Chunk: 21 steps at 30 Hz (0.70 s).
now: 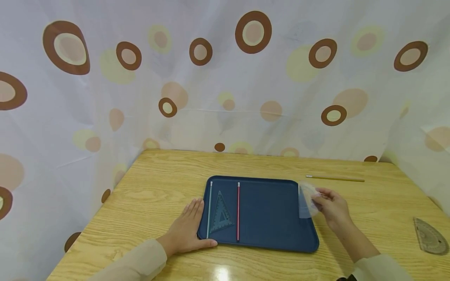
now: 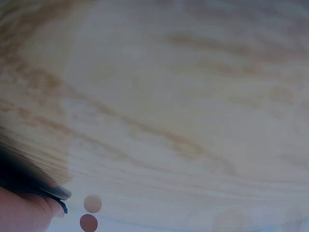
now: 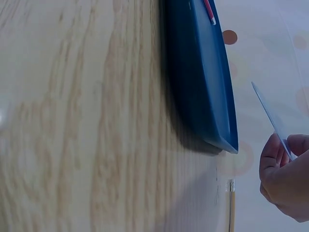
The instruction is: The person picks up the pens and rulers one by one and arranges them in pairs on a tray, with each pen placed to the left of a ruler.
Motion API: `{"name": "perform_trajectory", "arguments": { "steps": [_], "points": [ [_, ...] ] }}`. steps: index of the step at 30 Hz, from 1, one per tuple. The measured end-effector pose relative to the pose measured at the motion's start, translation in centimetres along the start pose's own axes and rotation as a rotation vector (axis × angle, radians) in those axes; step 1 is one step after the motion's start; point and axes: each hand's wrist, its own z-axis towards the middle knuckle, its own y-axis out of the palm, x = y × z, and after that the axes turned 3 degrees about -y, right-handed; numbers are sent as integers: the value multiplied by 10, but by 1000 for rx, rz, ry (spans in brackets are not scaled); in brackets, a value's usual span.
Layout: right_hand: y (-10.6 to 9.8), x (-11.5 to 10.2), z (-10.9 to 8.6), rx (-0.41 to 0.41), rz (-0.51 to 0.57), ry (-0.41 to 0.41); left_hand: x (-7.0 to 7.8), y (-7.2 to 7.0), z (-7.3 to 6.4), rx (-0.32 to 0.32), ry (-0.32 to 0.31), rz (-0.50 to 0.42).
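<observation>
My left hand (image 1: 186,230) lies at the left end of the dark blue tray (image 1: 270,218), fingers straight along its side and thumb at the front rim. In the left wrist view only part of that hand (image 2: 24,212) shows. Above the tray's right edge, my right hand (image 1: 334,208) pinches a clear protractor (image 1: 306,201) between thumb and fingers; the right wrist view shows the protractor (image 3: 268,113) nearly edge-on. On the tray's left part lie a light blue pencil (image 1: 209,210), a clear set square (image 1: 222,214) and a red pencil (image 1: 238,212).
Behind the right hand, a yellow pencil (image 1: 335,178) lies on the wooden table (image 1: 158,175). Another clear protractor (image 1: 430,236) lies at the table's right side. A patterned curtain (image 1: 225,86) hangs around the back and sides.
</observation>
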Motion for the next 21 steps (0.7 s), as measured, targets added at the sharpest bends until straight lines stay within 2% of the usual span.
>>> {"name": "perform_trajectory", "arguments": {
  "steps": [11, 21],
  "points": [
    [11, 4, 2, 4, 9, -1, -1, 1, 0, 3, 10, 2],
    [22, 7, 1, -10, -47, -3, -1, 1, 0, 6, 10, -5]
  ]
}}
